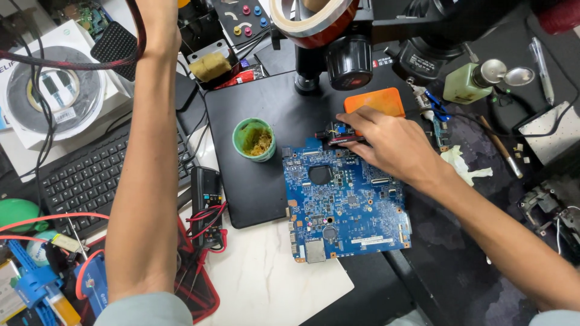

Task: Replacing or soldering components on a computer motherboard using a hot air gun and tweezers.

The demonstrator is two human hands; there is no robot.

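Right hand (396, 145) lying palm-down over the top edge of a blue rectangular circuit board (345, 205), fingers together and extended leftward, fingertips (349, 128) pressed on a small dark component with a blue part (338, 134) at the board's upper rim; whether pinching or merely pressing, cannot tell. Board flat, partly on a black rectangular mat (254, 121) and partly on a white marbled tabletop (272, 278), just right of a small round green tin holding brassy wire wool (254, 139). Orange rounded pad (374, 100) touching the back of the fingers, beneath the black microscope stand and lens (349, 60). Left arm stretched straight up along the left of the view, left hand (158, 15) mostly cut off at the top edge near a black-and-red braided cable (72, 63); grip hidden. Near the forearm: black computer keyboard (90, 178), black handheld meter with red leads (206, 205), white box bearing a round reel (54, 90). To the far right: pale green bottle with metal cap (477, 79) and a wood-handled tool (501, 148) on the dark stained mat.
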